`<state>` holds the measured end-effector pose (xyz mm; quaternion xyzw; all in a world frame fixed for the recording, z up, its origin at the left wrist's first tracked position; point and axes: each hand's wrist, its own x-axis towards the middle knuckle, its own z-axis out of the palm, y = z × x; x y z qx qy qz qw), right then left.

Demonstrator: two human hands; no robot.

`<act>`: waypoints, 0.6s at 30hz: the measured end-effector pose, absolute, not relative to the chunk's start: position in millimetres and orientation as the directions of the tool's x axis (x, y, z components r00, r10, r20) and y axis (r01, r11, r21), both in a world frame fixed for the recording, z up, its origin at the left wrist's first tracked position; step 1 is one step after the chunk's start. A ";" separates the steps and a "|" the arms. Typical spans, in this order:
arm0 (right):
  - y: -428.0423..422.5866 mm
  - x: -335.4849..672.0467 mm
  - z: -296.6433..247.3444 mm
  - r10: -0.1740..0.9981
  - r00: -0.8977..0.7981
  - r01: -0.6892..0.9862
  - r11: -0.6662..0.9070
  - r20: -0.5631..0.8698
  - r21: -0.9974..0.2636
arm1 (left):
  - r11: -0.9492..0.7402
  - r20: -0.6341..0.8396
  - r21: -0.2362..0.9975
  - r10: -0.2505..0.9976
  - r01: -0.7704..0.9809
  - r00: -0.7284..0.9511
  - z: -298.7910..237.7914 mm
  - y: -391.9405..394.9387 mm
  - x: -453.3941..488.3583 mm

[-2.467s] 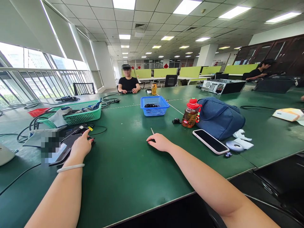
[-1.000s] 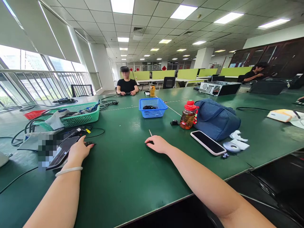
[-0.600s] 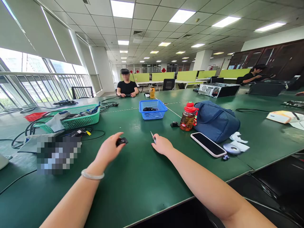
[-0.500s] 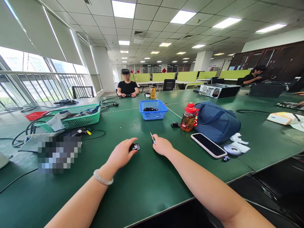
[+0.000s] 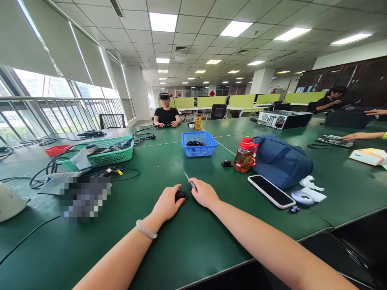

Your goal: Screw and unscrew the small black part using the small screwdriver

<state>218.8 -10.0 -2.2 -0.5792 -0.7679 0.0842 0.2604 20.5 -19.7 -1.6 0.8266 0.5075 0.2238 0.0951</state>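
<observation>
My left hand (image 5: 169,204) is closed around a small black part (image 5: 180,195), thumb on the near side and fingers on the far side. Much of that part is hidden by the fingers. My right hand (image 5: 205,193) grips a thin, pointed metal tool (image 5: 188,177), whose tip points up and to the left, away from me. The exact kind of tool is too small to make out. Both hands are close together, low over the green table (image 5: 187,249), with the tool just beyond and beside the black part and apart from it.
Ahead is a blue basket (image 5: 199,151) holding black pieces. A green basket (image 5: 117,156) and cables lie left. To the right are a red-lidded bottle (image 5: 243,157), a blue bag (image 5: 281,161) and a phone (image 5: 271,191). A person (image 5: 165,114) sits opposite; another's hand (image 5: 359,136) touches a circuit board (image 5: 335,139).
My left hand has come nearer my right and the black part now shows a darker side. The tool's tip leans further left. At right, another person's hand has reached further into view.
</observation>
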 end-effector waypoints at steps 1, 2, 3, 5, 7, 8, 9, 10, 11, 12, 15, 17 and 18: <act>-9.5 217.0 -3.2 0.924 -0.226 0.853 0.341 0.309 -0.394 | -0.466 0.282 0.371 0.881 0.803 0.381 -3.6 -17.8 20.4; -8.8 215.5 -3.4 0.919 -0.247 0.864 0.353 0.309 -0.360 | -0.462 0.282 0.355 0.882 0.813 0.378 -5.2 -15.8 20.4; -8.0 214.4 -3.0 0.918 -0.254 0.875 0.352 0.305 -0.331 | -0.452 0.270 0.339 0.887 0.825 0.375 -6.3 -13.9 20.4; -6.3 213.0 -1.1 0.918 -0.252 0.893 0.343 0.306 -0.292 | -0.427 0.221 0.303 0.901 0.852 0.373 -6.7 -10.8 20.7; -4.6 212.1 0.6 0.909 -0.255 0.892 0.353 0.330 -0.283 | -0.414 0.155 0.264 0.910 0.871 0.386 -5.3 -8.8 21.5; -3.7 211.7 1.0 0.902 -0.258 0.885 0.364 0.347 -0.289 | -0.416 0.126 0.247 0.909 0.875 0.397 -4.5 -8.1 22.0; -2.8 211.4 1.2 0.896 -0.256 0.877 0.373 0.363 -0.302 | -0.423 0.105 0.233 0.906 0.876 0.409 -3.8 -7.5 22.5; -1.8 211.3 1.0 0.893 -0.252 0.868 0.379 0.373 -0.320 | -0.431 0.092 0.223 0.902 0.875 0.421 -3.4 -6.8 22.8; -0.9 211.2 0.6 0.892 -0.251 0.857 0.386 0.377 -0.341 | -0.439 0.088 0.217 0.898 0.872 0.430 -3.3 -6.0 23.1; 0.1 211.4 -0.1 0.891 -0.253 0.846 0.393 0.378 -0.360 | -0.446 0.090 0.213 0.895 0.869 0.437 -3.4 -5.3 23.2; 3.0 212.6 -2.6 0.882 -0.263 0.825 0.415 0.390 -0.383 | -0.456 0.100 0.216 0.890 0.863 0.445 -4.5 -3.2 22.8; 4.7 213.8 -4.4 0.876 -0.267 0.825 0.423 0.401 -0.376 | -0.459 0.100 0.226 0.888 0.859 0.448 -4.6 -2.5 22.5; 5.3 214.3 -5.2 0.875 -0.267 0.826 0.424 0.403 -0.372 | -0.460 0.101 0.229 0.888 0.858 0.450 -4.4 -2.4 22.6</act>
